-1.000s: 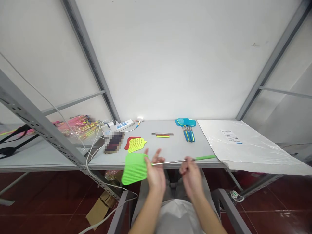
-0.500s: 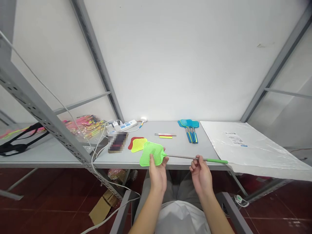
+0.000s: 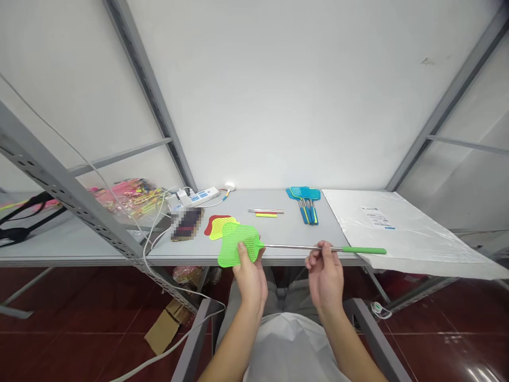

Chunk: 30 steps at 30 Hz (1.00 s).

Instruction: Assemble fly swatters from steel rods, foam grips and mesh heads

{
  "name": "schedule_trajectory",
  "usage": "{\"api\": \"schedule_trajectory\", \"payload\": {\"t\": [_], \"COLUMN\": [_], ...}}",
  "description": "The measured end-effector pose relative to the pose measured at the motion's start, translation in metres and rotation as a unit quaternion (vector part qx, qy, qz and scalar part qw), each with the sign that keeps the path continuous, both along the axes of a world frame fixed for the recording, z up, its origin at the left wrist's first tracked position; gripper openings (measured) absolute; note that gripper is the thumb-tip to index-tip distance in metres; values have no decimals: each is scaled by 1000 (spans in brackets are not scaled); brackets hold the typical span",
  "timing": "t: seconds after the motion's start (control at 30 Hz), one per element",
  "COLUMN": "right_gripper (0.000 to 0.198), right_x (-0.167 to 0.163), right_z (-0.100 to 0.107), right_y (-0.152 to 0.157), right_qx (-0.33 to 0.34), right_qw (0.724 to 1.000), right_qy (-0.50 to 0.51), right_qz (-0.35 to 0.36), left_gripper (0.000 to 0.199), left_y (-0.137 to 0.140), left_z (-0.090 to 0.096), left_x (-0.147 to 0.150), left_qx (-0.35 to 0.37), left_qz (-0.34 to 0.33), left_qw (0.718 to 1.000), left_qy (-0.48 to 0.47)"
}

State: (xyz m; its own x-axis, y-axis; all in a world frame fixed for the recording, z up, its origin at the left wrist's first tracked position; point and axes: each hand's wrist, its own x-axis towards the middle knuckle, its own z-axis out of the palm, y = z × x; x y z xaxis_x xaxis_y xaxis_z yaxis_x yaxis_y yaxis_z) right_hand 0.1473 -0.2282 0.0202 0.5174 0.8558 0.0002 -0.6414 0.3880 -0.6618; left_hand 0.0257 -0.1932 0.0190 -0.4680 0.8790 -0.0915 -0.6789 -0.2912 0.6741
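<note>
A green fly swatter (image 3: 294,246) lies level across both my hands, above the table's front edge. My left hand (image 3: 251,276) grips its perforated head, thumb on top and fingers underneath. Farther right, my right hand (image 3: 325,270) pinches the thin metal rod just short of the green handle. Behind the swatter head, a yellow swatter head (image 3: 219,227) overlaps a red swatter head (image 3: 209,225) on the table. Beyond the rod lie metal rods (image 3: 265,210) with a yellow handle (image 3: 266,215) and a red one, partly hidden.
Several blue fly swatters (image 3: 305,204) are heaped at the back right, beside a white plastic sheet (image 3: 401,233). A power strip (image 3: 202,196) with cables stands back left, near bagged colourful items (image 3: 129,199). A metal shelf post (image 3: 75,191) rises at left.
The swatter's rod and handle reach farther right, and my hands are slightly wider apart. The whole view has shifted a little.
</note>
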Motion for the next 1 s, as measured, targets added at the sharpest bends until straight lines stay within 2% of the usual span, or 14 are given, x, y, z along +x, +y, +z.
{"api": "schedule_trajectory", "payload": {"t": [0.3, 0.43, 0.57, 0.67, 0.77, 0.87, 1.0], "right_gripper": [23, 27, 22, 20, 23, 25, 28], "right_x": [-4, 16, 38, 39, 27, 8, -13], "right_z": [-12, -12, -9, -9, -11, -13, -13], "right_y": [2, 6, 8, 8, 6, 2, -6], "right_qx": [-17, -26, -26, -21, -6, 9, 12], "right_qw": [997, 991, 992, 990, 991, 991, 984], "right_qy": [-12, -30, -36, -49, -54, -67, -105], "right_qz": [74, 125, 119, 129, 119, 113, 144], "left_gripper": [33, 26, 21, 22, 29, 32, 35], "left_y": [-2, 7, 20, 25, 24, 17, 1], "left_z": [6, 16, 22, 21, 16, 10, 2], "left_x": [-2, -25, -55, -64, -57, -38, -4], "left_qx": [49, 58, 51, 34, 17, 8, -5], "left_qz": [10, 38, 61, 62, 66, 67, -1], "left_qw": [999, 997, 997, 997, 998, 998, 1000], "left_qy": [20, 15, -4, -13, -8, 1, 20]}}
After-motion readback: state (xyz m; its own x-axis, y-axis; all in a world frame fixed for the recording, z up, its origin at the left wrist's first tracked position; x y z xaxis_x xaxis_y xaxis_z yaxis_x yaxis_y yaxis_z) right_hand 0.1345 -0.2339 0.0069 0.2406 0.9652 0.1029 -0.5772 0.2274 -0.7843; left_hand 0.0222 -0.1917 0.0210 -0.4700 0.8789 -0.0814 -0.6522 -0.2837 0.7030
